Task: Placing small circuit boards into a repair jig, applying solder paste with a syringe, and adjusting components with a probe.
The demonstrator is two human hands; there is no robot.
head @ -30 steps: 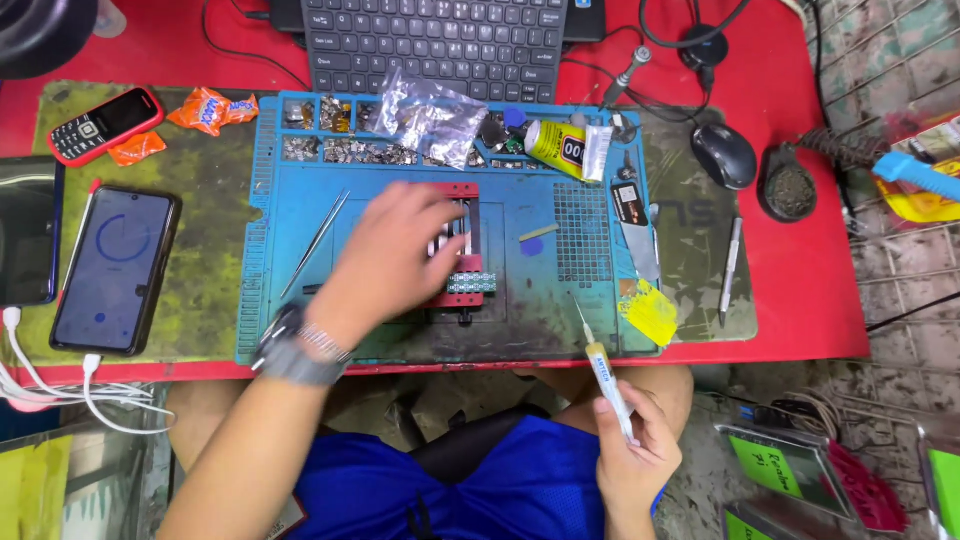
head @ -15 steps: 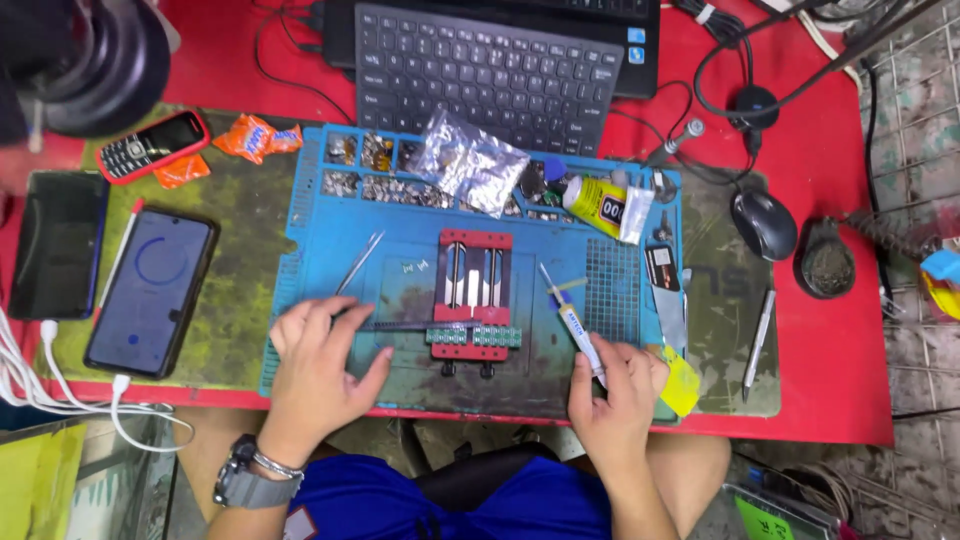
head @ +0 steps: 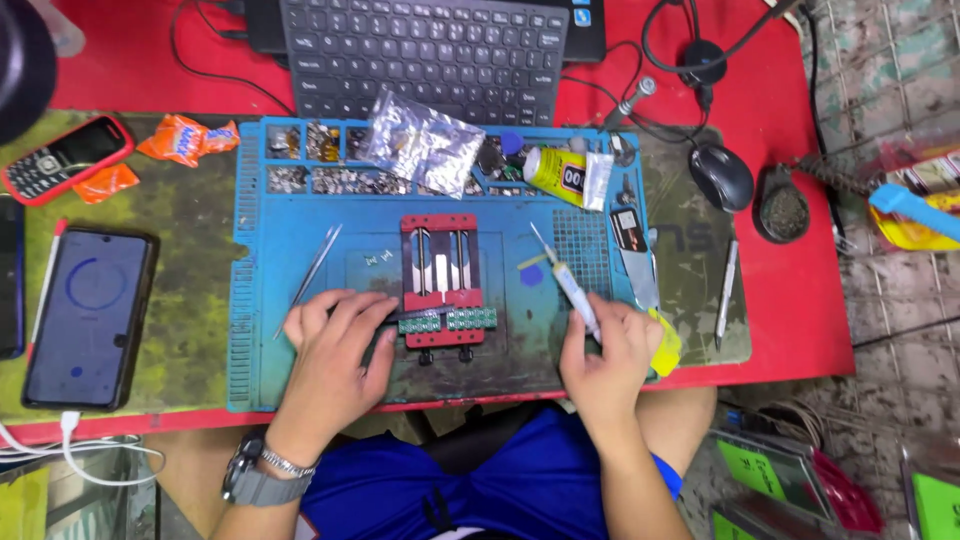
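My desk (head: 800,290) is red; the work mat (head: 300,380) blue; the clamp jig (head: 438,275) red, holding green circuit strips (head: 448,320); glue tube (head: 556,172) yellow; keyboard (head: 425,45) black

The light is bright and even, and it seems to come from above. Shadows are soft and short: a small one lies under the left hand (head: 335,345) on the blue mat (head: 260,380), and another under the right hand (head: 608,358). The foil bag (head: 425,140) near the far edge of the mat shows white glare. The top left corner holds a dark, blurred round shape, very close to the camera. The middle is sharp. The table (head: 800,300) edges bend a little toward the corners, as a wide lens does.
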